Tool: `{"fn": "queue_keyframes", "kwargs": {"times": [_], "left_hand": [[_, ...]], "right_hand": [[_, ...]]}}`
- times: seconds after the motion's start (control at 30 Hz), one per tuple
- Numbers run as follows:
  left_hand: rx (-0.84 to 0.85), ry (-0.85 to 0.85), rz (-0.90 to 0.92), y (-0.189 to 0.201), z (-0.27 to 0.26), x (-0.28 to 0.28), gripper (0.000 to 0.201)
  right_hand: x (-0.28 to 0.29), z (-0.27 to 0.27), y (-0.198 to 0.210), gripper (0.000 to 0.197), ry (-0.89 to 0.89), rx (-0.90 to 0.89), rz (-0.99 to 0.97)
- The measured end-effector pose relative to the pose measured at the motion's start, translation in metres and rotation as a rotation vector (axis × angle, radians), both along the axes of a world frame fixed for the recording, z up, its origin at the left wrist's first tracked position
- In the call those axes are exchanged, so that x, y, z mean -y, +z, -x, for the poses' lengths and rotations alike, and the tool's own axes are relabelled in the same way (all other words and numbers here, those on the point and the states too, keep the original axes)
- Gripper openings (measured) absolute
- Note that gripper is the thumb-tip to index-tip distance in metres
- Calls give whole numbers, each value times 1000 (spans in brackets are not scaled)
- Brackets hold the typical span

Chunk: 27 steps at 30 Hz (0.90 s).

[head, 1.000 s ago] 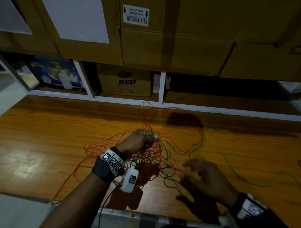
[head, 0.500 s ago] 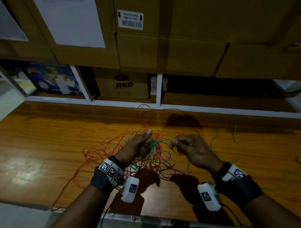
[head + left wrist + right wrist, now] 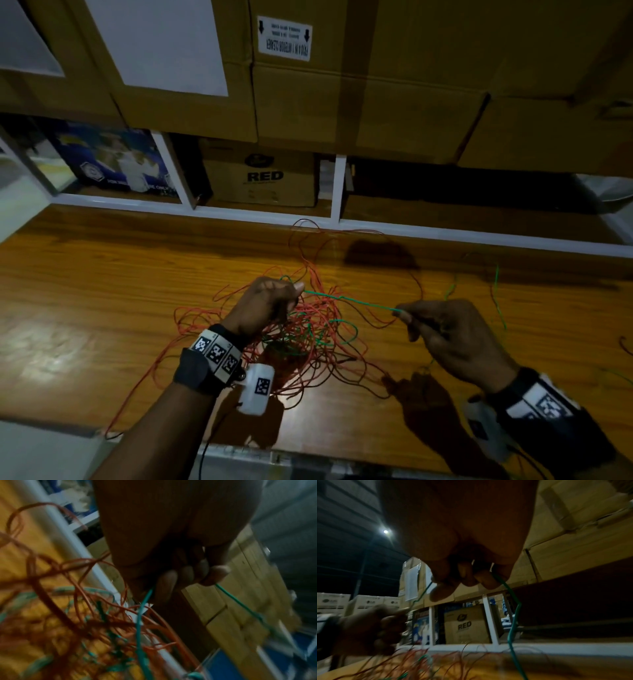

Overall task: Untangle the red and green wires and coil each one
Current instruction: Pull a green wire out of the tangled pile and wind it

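Note:
A loose tangle of red wire (image 3: pixel 308 329) with green wire (image 3: pixel 346 298) threaded through it lies on the wooden table (image 3: pixel 102 291). My left hand (image 3: pixel 270 301) is raised above the tangle, fingers curled round the green wire (image 3: pixel 240 603). My right hand (image 3: pixel 442 329) pinches the same green strand about a hand's width to the right. The strand runs nearly taut between both hands. In the right wrist view the green wire (image 3: pixel 513 616) leaves my curled fingers (image 3: pixel 484 578) and drops to the table. More green wire (image 3: pixel 496 294) trails off to the right.
White shelf frame (image 3: pixel 339 192) runs along the table's far edge, with a cardboard box marked RED (image 3: pixel 263 178) and a blue printed box (image 3: pixel 116 164) underneath. Large cartons (image 3: pixel 342 89) are stacked above. The near table edge (image 3: pixel 239 452) lies just behind my wrists.
My right hand rose from the table, took hold of the green strand beside my left hand, then drew it out to the right. The left hand stayed on the wire.

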<state>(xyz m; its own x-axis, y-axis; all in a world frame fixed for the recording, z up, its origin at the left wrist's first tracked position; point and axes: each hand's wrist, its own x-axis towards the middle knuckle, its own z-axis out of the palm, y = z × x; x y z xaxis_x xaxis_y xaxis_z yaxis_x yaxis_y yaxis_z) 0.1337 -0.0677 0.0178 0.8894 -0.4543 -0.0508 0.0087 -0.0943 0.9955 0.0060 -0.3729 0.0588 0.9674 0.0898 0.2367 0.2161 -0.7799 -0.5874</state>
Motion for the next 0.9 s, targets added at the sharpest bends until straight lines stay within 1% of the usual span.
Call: {"fn": "queue_keyframes", "kwargs": {"times": [0.03, 0.07, 0.13, 0.17, 0.23, 0.3, 0.33, 0.37, 0.4, 0.43, 0.53, 0.6, 0.63, 0.7, 0.77, 0.8, 0.83, 0.9], "left_hand": [[35, 17, -41, -2, 0, 2, 50], [67, 26, -84, -4, 1, 4, 43], [108, 4, -137, -3, 8, 12, 22], [128, -22, -166, 0, 14, 18, 25], [243, -19, -302, 8, 29, 33, 54], [444, 114, -483, 13, 38, 45, 84], [533, 188, -530, 14, 38, 49, 93], [605, 238, -561, 15, 37, 51, 98], [660, 256, -587, 15, 34, 52, 98], [706, 247, -604, 15, 32, 53, 92], [775, 135, -553, 14, 32, 58, 55], [735, 110, -449, 13, 32, 60, 36], [658, 112, -389, 14, 31, 59, 30], [469, 76, -284, 19, 25, 51, 23], [377, -25, -275, 23, 17, 40, 20], [353, -68, -264, 25, 15, 36, 20], [327, -81, -249, 26, 13, 34, 20], [261, -92, -212, 29, 10, 33, 19]], "right_hand": [[-5, 4, -6, 14, -2, -5, 3], [-10, 7, -11, 15, -12, -11, 1], [-17, 7, -18, 14, -67, -4, -17], [-20, 6, -21, 12, -106, 13, -27], [-28, 3, -23, 12, -171, 42, -49], [-37, 2, -25, 13, -206, 49, -76], [-42, 1, -25, 15, -217, 51, -90], [-45, 1, -26, 16, -221, 59, -96], [-47, 1, -26, 16, -222, 72, -95], [-48, 1, -26, 16, -222, 84, -98], [-52, 0, -27, 15, -223, 94, -97], [-53, 2, -26, 16, -230, 84, -58], [-50, 4, -26, 17, -237, 81, -35], [-35, 10, -23, 19, -254, 68, -47], [-14, 17, -12, 16, -261, 19, -70], [-5, 22, -4, 17, -227, -41, -53], [1, 28, 2, 22, -159, -121, -43], [8, 38, 18, 33, -11, -349, -79]]}}
